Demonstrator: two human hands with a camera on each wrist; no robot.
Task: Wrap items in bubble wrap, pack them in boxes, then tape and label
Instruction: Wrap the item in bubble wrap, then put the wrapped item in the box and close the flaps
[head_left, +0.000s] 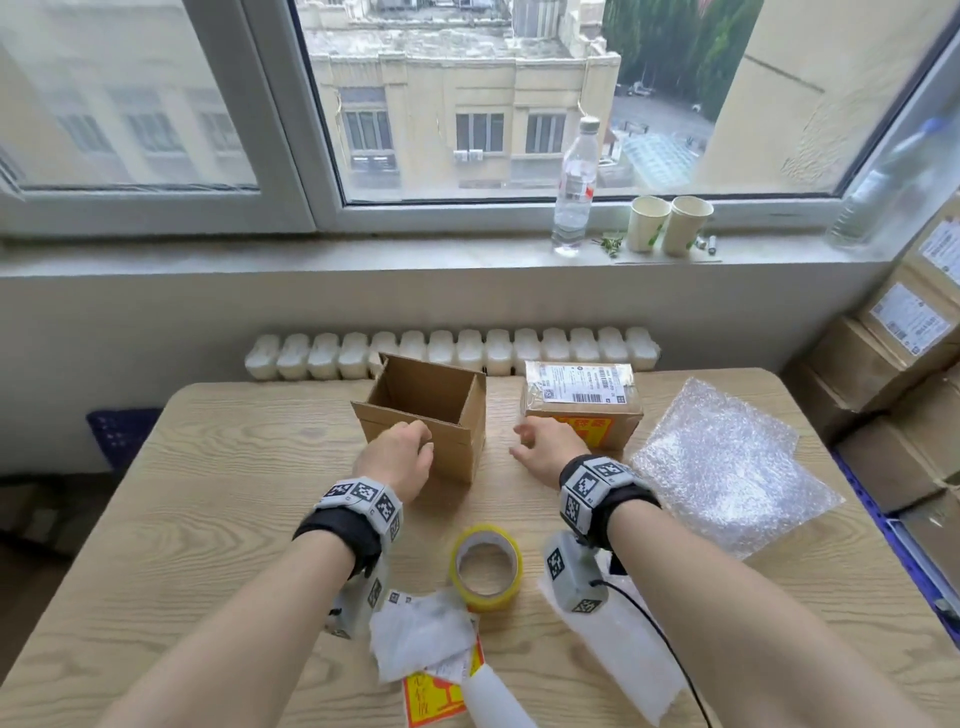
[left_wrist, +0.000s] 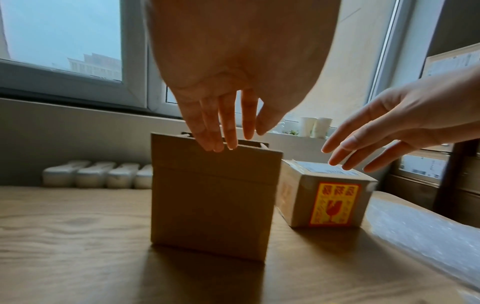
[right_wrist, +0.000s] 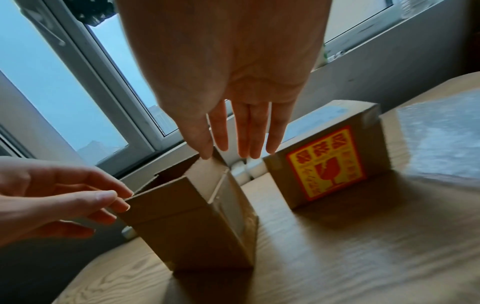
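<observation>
Two loose, empty grips: left hand (head_left: 397, 457) seemingly touching open box (head_left: 434, 410) rim, right hand (head_left: 550, 449) beside it

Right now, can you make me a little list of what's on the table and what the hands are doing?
open box: brown cardboard open box, upright, top open, nothing visible inside
left hand: left hand with fingertips on the open box's near top edge
right hand: right hand open, hovering between the two boxes, holding nothing
sealed box: sealed box to the right, white shipping label on top, red and yellow fragile sticker on its front
bubble wrap: bubble wrap lying flat at far right
tape: yellow tape roll near the wrists
table: wooden table
</observation>
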